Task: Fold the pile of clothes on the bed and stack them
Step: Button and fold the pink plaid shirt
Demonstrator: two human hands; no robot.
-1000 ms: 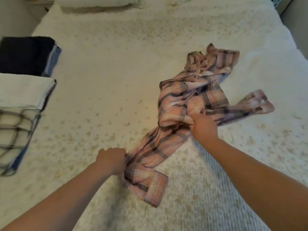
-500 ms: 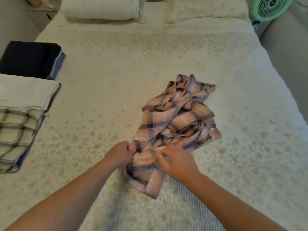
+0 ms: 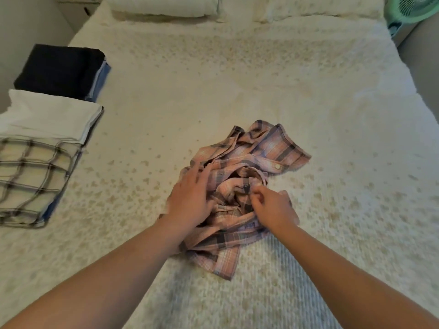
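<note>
Hands work a crumpled pink plaid shirt on the bed: left hand rests flat, fingers straight; right hand pinches fabric.

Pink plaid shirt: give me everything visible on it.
The pink plaid shirt looks like thin woven cloth, pink with dark and pale stripes, one pale button showing. It lies bunched and unfolded mid-bed, a corner trailing toward the camera. The left hand rests flat on its left side; the right hand pinches a fold near the middle.
</note>
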